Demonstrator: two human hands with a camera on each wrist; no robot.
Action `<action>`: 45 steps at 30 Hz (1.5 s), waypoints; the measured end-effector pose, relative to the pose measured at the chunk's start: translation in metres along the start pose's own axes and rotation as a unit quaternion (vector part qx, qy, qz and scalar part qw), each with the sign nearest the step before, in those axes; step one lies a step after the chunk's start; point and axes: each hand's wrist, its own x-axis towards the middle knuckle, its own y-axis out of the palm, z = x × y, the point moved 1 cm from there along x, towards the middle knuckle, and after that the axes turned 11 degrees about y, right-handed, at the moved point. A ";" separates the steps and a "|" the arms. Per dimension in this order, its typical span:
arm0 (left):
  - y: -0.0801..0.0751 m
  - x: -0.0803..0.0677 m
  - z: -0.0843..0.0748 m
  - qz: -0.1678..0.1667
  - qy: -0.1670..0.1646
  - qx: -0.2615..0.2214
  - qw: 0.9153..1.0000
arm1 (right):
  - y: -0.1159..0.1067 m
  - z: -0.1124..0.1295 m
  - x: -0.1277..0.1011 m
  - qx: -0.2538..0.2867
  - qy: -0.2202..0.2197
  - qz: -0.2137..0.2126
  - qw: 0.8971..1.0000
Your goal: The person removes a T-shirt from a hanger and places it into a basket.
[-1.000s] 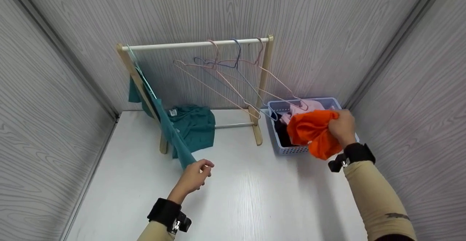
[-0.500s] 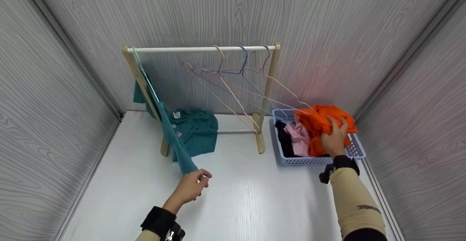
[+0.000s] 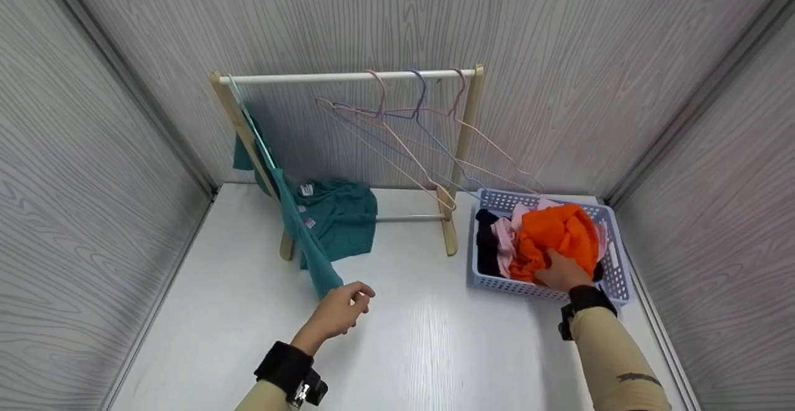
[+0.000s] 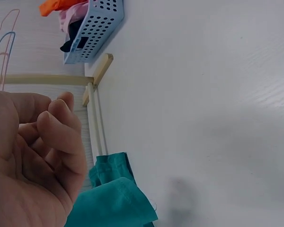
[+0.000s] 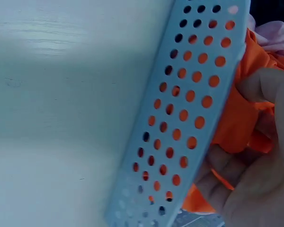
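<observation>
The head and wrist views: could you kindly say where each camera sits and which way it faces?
Head: on the head, looking forward and down at the rack and basket; left hand, right hand and sleeves show.
Left wrist: on that wrist, looking past the left hand at teal cloth and tabletop.
Right wrist: on that wrist, looking at the right hand gripping orange cloth.
Shared: head and left wrist both show the rack.
</observation>
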 end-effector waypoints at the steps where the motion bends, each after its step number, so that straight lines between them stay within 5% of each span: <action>1: 0.000 0.000 0.000 0.000 0.001 0.000 1.000 | 0.001 0.000 -0.002 -0.006 0.009 0.008 1.000; 9: -0.003 0.002 -0.001 0.002 0.004 0.004 1.000 | 0.009 -0.008 -0.015 -0.052 0.032 -0.043 0.997; 17: -0.022 0.007 -0.013 0.001 0.006 0.023 1.000 | -0.001 0.012 -0.043 -0.062 0.021 -0.112 0.991; 24: -0.055 0.012 -0.030 -0.021 0.001 0.035 0.999 | -0.014 0.040 -0.070 -0.048 -0.017 -0.118 0.992; 31: -0.101 0.007 -0.044 -0.011 0.011 0.052 0.999 | -0.003 0.060 -0.092 -0.045 -0.064 -0.099 0.992; 35: -0.129 0.005 -0.052 -0.084 0.035 0.102 0.991 | 0.007 0.070 -0.099 -0.052 -0.098 -0.086 0.990; 40: -0.150 0.011 -0.057 -0.253 0.011 0.132 0.958 | 0.020 0.075 -0.102 -0.056 -0.096 -0.057 0.992; 45: -0.159 0.023 -0.055 -0.269 -0.071 0.081 0.957 | 0.031 0.078 -0.103 -0.049 -0.077 -0.035 0.995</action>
